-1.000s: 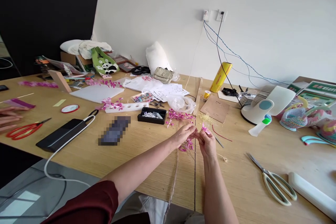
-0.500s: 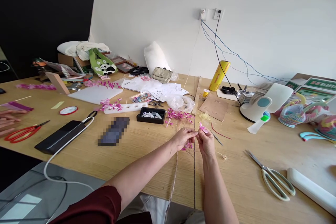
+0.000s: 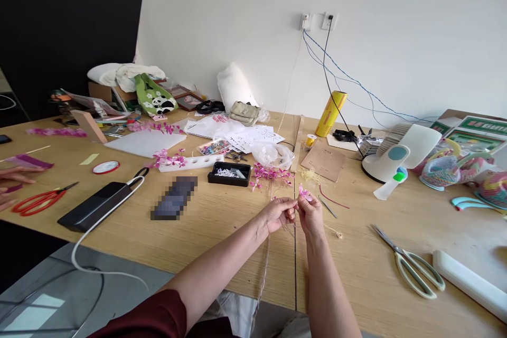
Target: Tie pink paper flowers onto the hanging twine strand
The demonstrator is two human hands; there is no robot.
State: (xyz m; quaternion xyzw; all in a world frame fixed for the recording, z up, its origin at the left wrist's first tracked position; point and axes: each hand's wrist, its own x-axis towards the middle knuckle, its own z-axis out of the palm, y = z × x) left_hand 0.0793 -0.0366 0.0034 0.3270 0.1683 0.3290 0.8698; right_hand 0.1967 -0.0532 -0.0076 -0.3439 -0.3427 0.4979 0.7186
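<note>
A small pink artificial flower (image 3: pixel 304 194) stands above the fingers of my right hand (image 3: pixel 312 216), which pinches it at its base. My left hand (image 3: pixel 280 214) is closed in a pinch, its fingertips against the right thumb; whatever is between them is too small to make out. Fine pale strands show under the left hand. A bunch of pink flowers (image 3: pixel 271 173) lies on the table just beyond my hands. A pale twisted cord (image 3: pixel 264 266) runs down from below my left wrist over the table edge.
Large scissors (image 3: pixel 410 261) lie to the right, near a white fan (image 3: pixel 396 153). A black tray (image 3: pixel 228 174) of white bits, a power bank (image 3: pixel 95 206) and red-handled scissors (image 3: pixel 43 200) are to the left. Another person's hand (image 3: pixel 16 174) rests at the far left.
My left hand has turned slightly, and the pink petals seen below it before are now hidden. The flower in my right hand has tipped a little. The view has shifted slightly.
</note>
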